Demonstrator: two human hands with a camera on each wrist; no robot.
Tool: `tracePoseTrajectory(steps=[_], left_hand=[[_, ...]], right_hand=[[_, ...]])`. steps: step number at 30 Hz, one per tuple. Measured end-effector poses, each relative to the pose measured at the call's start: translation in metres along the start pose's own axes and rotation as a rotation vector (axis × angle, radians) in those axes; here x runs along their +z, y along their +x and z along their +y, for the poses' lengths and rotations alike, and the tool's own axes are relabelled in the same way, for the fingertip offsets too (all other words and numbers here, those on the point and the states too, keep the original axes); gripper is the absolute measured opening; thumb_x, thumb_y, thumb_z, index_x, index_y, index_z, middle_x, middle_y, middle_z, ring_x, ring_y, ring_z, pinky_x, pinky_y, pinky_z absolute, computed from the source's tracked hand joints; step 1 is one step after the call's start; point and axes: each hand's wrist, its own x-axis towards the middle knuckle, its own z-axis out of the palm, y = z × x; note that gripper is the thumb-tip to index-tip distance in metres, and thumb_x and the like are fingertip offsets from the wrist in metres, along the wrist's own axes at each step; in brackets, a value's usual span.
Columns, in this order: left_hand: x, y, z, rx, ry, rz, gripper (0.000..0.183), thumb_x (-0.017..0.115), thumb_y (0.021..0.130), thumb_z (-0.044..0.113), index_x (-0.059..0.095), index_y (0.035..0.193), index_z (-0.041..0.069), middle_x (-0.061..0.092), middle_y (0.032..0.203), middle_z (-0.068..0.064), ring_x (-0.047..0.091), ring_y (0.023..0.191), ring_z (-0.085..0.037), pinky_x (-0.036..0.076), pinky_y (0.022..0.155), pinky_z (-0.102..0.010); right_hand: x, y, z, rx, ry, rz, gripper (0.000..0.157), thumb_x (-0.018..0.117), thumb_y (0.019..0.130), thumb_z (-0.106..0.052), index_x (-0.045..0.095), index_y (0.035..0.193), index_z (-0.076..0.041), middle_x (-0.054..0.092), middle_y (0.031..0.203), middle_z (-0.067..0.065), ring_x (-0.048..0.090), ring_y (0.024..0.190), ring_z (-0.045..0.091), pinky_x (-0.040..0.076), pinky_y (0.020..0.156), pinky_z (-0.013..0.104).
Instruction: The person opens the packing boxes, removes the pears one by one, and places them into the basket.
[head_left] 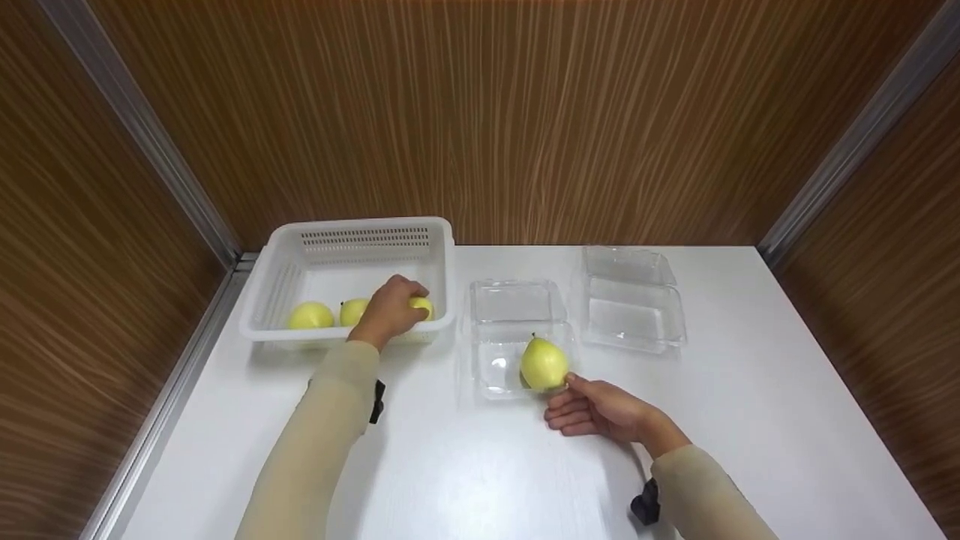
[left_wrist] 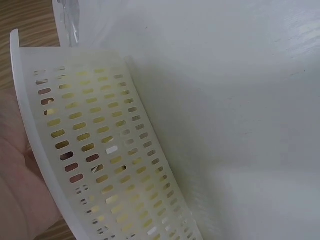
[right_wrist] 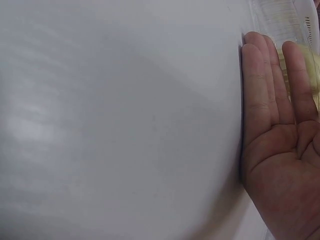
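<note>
Inside the white plastic basket (head_left: 346,224), my left hand (head_left: 391,307) reaches over the front rim and grips a yellow-green pear (head_left: 422,306) at the right end. Two more pears lie to its left, the outer pear (head_left: 310,316) and one partly behind the hand. In the left wrist view the perforated basket wall (left_wrist: 100,135) covers most of that hand. My right hand (head_left: 600,409) lies at the front of an opened clear clamshell box (head_left: 491,379), fingers extended, thumb tip right at a pear (head_left: 544,364) in that box. The right wrist view shows its palm and straight fingers (right_wrist: 257,85).
A second clear clamshell box (head_left: 634,311), lid raised, stands to the right and farther back. Wood-grain panels (head_left: 480,120) close off the back and both sides of the white table (head_left: 465,480). Each wrist carries a small black device (head_left: 646,502).
</note>
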Motion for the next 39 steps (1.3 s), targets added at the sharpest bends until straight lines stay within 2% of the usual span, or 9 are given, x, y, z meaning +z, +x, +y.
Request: tracePoseTrajectory(steps=[9, 14, 19, 24, 29, 32, 36, 39], left_hand=[[-0.006, -0.007, 0.002, 0.093, 0.102, 0.027, 0.037, 0.063, 0.095, 0.025, 0.066, 0.129, 0.011, 0.050, 0.138, -0.010, 0.048, 0.127, -0.032, 0.039, 0.110, -0.049], [-0.008, -0.010, 0.013, 0.133, 0.130, 0.096, 0.038, 0.063, 0.095, 0.024, 0.063, 0.132, 0.016, 0.044, 0.149, -0.009, 0.044, 0.133, -0.034, 0.042, 0.109, -0.051], [-0.001, -0.015, 0.036, 0.247, 0.163, 0.161, 0.035, 0.064, 0.095, 0.023, 0.063, 0.130, 0.019, 0.045, 0.148, -0.008, 0.043, 0.136, -0.034, 0.043, 0.106, -0.052], [0.017, -0.024, 0.062, 0.407, 0.171, 0.196, 0.034, 0.066, 0.093, 0.020, 0.064, 0.127, 0.020, 0.048, 0.145, -0.007, 0.044, 0.135, -0.032, 0.042, 0.108, -0.049], [0.040, -0.036, 0.086, 0.545, 0.164, 0.158, 0.035, 0.068, 0.091, 0.020, 0.064, 0.126, 0.020, 0.050, 0.143, -0.007, 0.048, 0.130, -0.031, 0.047, 0.102, -0.046], [0.054, -0.044, 0.098, 0.587, 0.177, 0.113, 0.036, 0.067, 0.092, 0.025, 0.063, 0.127, 0.021, 0.050, 0.142, -0.006, 0.049, 0.129, -0.029, 0.051, 0.097, -0.044], [0.070, -0.050, 0.110, 0.595, 0.205, 0.059, 0.042, 0.068, 0.090, 0.031, 0.062, 0.131, 0.024, 0.050, 0.142, -0.004, 0.050, 0.128, -0.026, 0.054, 0.092, -0.043], [0.079, -0.052, 0.115, 0.565, 0.220, 0.003, 0.048, 0.070, 0.089, 0.036, 0.059, 0.134, 0.027, 0.047, 0.145, -0.002, 0.049, 0.130, -0.025, 0.054, 0.093, -0.044]], right_hand=[[-0.002, -0.001, 0.001, 0.005, 0.013, -0.011, 0.063, 0.039, 0.105, -0.050, 0.059, 0.124, 0.007, 0.068, 0.121, 0.020, 0.067, 0.112, 0.030, 0.054, 0.097, 0.041], [-0.003, -0.001, 0.000, -0.001, 0.010, -0.022, 0.064, 0.039, 0.105, -0.050, 0.059, 0.125, 0.007, 0.067, 0.122, 0.021, 0.067, 0.113, 0.030, 0.054, 0.097, 0.041], [-0.004, -0.002, 0.000, -0.010, 0.008, -0.027, 0.064, 0.039, 0.104, -0.051, 0.060, 0.124, 0.006, 0.068, 0.122, 0.020, 0.068, 0.112, 0.030, 0.055, 0.096, 0.041], [-0.004, -0.001, 0.001, -0.004, 0.010, -0.024, 0.064, 0.039, 0.104, -0.052, 0.060, 0.123, 0.006, 0.068, 0.121, 0.020, 0.068, 0.112, 0.030, 0.055, 0.096, 0.041], [-0.003, -0.001, 0.002, 0.000, 0.002, -0.016, 0.064, 0.039, 0.104, -0.052, 0.061, 0.124, 0.006, 0.068, 0.121, 0.020, 0.067, 0.112, 0.030, 0.055, 0.096, 0.040], [-0.002, -0.001, 0.001, 0.003, -0.003, -0.014, 0.065, 0.039, 0.104, -0.052, 0.060, 0.124, 0.006, 0.068, 0.122, 0.020, 0.067, 0.113, 0.030, 0.055, 0.096, 0.040], [-0.001, 0.000, 0.000, 0.006, 0.000, -0.011, 0.065, 0.040, 0.104, -0.052, 0.060, 0.125, 0.006, 0.068, 0.122, 0.020, 0.067, 0.113, 0.030, 0.055, 0.096, 0.040], [-0.001, 0.001, 0.000, 0.007, 0.004, -0.012, 0.064, 0.040, 0.104, -0.051, 0.060, 0.125, 0.006, 0.068, 0.123, 0.021, 0.067, 0.114, 0.030, 0.054, 0.097, 0.041]])
